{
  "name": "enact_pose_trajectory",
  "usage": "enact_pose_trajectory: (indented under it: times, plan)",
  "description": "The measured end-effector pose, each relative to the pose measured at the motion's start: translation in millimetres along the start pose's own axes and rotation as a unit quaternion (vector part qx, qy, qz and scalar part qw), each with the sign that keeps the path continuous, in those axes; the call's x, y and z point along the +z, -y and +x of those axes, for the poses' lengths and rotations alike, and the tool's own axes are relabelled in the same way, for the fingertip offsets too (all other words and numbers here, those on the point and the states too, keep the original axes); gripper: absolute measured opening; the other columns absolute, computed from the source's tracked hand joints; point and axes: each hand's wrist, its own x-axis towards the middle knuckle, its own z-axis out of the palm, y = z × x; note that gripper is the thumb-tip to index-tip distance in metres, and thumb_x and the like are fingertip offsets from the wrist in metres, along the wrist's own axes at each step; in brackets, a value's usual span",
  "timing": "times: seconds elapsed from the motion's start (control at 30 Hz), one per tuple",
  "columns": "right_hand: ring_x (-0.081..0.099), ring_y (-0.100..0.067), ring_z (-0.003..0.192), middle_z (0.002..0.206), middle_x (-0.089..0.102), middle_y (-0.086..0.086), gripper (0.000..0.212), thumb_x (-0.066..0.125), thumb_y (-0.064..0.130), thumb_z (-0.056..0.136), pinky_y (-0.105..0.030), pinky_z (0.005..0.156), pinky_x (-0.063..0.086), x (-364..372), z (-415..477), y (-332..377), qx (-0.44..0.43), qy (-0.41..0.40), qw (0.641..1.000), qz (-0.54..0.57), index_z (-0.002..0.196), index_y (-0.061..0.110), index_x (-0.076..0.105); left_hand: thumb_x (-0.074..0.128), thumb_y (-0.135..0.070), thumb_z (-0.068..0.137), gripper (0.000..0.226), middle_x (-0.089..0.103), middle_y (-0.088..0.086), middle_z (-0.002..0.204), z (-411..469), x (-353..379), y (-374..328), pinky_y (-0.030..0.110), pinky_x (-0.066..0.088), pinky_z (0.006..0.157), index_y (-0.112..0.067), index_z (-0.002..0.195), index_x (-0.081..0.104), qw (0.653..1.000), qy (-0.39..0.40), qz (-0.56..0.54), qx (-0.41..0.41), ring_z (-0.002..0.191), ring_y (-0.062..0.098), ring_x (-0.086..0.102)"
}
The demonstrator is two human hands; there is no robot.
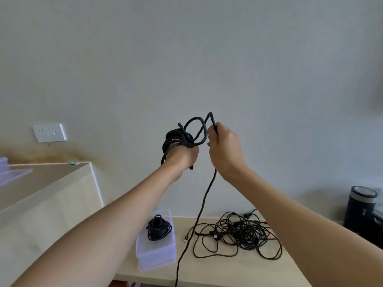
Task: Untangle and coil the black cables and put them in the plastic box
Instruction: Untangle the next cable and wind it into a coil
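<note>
far left, a clear plastic piece [12, 172] is lying on the raised cabinet [51, 183], possibly the box lid, too cropped to say. plastic box [154, 262] is sitting on the worktop [217, 270] below the left forearm, one finished coil [159, 227] already lying inside. step in hand: coiling the second cable. left hand [182, 158] is held up in front of the wall, fingers curled round the gathered loops [176, 137]; a plug end [190, 168] is dangling just below the fist. right hand [224, 150] is pinching the free run [204, 199] of the same cable next to the bundle, forming a new loop between the two hands. that run is dropping from the right hand down past the worktop's front edge, out of view. right of it, the remaining tangle [242, 230] is lying on the worktop, near the box, not touching it. dark canister [360, 206] is standing at the far right. next move, my read: laying this loop onto the left-hand bundle, then sliding the right hand down the run for more slack. the tail is passing near the tangle, so watching for a snag while pulling it up.
</note>
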Motion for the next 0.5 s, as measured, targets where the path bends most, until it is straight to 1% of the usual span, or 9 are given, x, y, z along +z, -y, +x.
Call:
enact_pose_trajectory:
  times: [0.07, 0.17, 0.23, 0.27, 0.3, 0.37, 0.4, 0.43, 0.5]
  plan:
    - [0.049, -0.025, 0.066, 0.074, 0.053, -0.004, 0.023, 0.035, 0.019, 0.103, -0.034, 0.054, 0.035, -3.7, 6.5, -2.2, 0.058, -0.024, 0.998, -0.014, 0.083, 0.013, 0.043, 0.058, -0.028, 0.098, 0.021, 0.063, 0.001, 0.09, -0.6, 2.6, -6.5, 0.026, 0.045, 0.072, -0.012, 0.11, 0.064, 0.999, 0.002, 0.025, 0.036, 0.084, 0.021, 0.058]
    - [0.049, -0.023, 0.068, 0.078, 0.049, -0.003, 0.008, 0.042, 0.015, 0.097, -0.033, 0.056, 0.037, -17.7, 13.7, -12.0, 0.177, 0.052, 0.981, -0.063, 0.1, 0.008, 0.039, 0.062, -0.026, 0.096, 0.02, 0.065, 0.003, 0.101, -2.2, 3.6, -9.1, 0.027, 0.045, 0.074, -0.012, 0.11, 0.064, 0.995, -0.01, 0.058, 0.086, 0.094, 0.024, 0.065]
    - [0.049, -0.021, 0.074, 0.09, 0.05, -0.008, 0.021, 0.05, 0.011, 0.092, -0.033, 0.06, 0.041, -27.8, 13.6, -17.9, 0.237, 0.077, 0.966, -0.073, 0.106, 0.007, 0.034, 0.062, -0.025, 0.096, 0.011, 0.06, -0.002, 0.093, -2.4, 1.9, -7.3, 0.024, 0.044, 0.071, -0.015, 0.102, 0.062, 0.994, -0.014, 0.054, 0.099, 0.092, 0.023, 0.065]
    - [0.05, -0.024, 0.084, 0.1, 0.049, -0.011, 0.027, 0.054, 0.01, 0.09, -0.034, 0.067, 0.043, -30.7, 10.4, -21.3, 0.225, 0.056, 0.966, -0.111, 0.109, 0.005, 0.035, 0.062, -0.025, 0.096, 0.009, 0.06, -0.002, 0.087, -2.7, 0.8, -6.5, 0.023, 0.044, 0.068, -0.016, 0.098, 0.06, 0.994, -0.009, 0.048, 0.097, 0.089, 0.025, 0.066]
    - [0.049, -0.028, 0.096, 0.111, 0.046, -0.013, 0.033, 0.058, 0.01, 0.088, -0.037, 0.078, 0.042, -33.2, 5.7, -25.0, 0.184, 0.006, 0.965, -0.185, 0.112, 0.004, 0.037, 0.061, -0.025, 0.097, 0.01, 0.061, -0.001, 0.083, -2.6, -0.4, -6.2, 0.023, 0.044, 0.065, -0.016, 0.093, 0.059, 0.994, -0.006, 0.043, 0.097, 0.086, 0.028, 0.067]
    - [0.043, -0.031, 0.111, 0.124, 0.043, -0.013, 0.039, 0.066, 0.014, 0.084, -0.04, 0.09, 0.034, -34.5, -4.8, -34.0, 0.048, -0.086, 0.931, -0.351, 0.116, 0.006, 0.046, 0.062, -0.026, 0.096, 0.019, 0.058, 0.002, 0.074, -1.8, -1.5, -5.5, 0.025, 0.044, 0.063, -0.017, 0.081, 0.054, 0.993, 0.002, 0.042, 0.114, 0.083, 0.036, 0.068]
    - [0.04, -0.032, 0.116, 0.127, 0.044, -0.013, 0.038, 0.069, 0.016, 0.081, -0.041, 0.093, 0.03, -34.2, -9.7, -37.8, -0.028, -0.085, 0.901, -0.425, 0.115, 0.007, 0.053, 0.062, -0.029, 0.096, 0.025, 0.055, 0.003, 0.07, -2.7, -1.7, -6.2, 0.028, 0.044, 0.061, -0.016, 0.077, 0.053, 0.991, 0.009, 0.045, 0.124, 0.076, 0.036, 0.066]
    - [0.035, -0.031, 0.123, 0.131, 0.042, -0.012, 0.039, 0.07, 0.018, 0.079, -0.042, 0.097, 0.025, -33.0, -15.3, -37.6, -0.08, -0.044, 0.869, -0.486, 0.115, 0.009, 0.056, 0.061, -0.033, 0.096, 0.029, 0.053, 0.003, 0.068, -5.1, -1.8, -7.5, 0.028, 0.044, 0.059, -0.014, 0.075, 0.052, 0.989, 0.02, 0.056, 0.136, 0.069, 0.032, 0.061]
    - [0.026, -0.031, 0.133, 0.138, 0.036, -0.012, 0.056, 0.068, 0.017, 0.078, -0.045, 0.106, 0.017, -25.8, -23.5, -40.9, -0.113, 0.042, 0.822, -0.556, 0.13, 0.009, 0.047, 0.059, -0.034, 0.097, 0.033, 0.053, 0.004, 0.069, -9.5, -0.1, -11.7, 0.029, 0.044, 0.057, -0.009, 0.075, 0.055, 0.98, 0.031, 0.083, 0.176, 0.065, 0.023, 0.054]
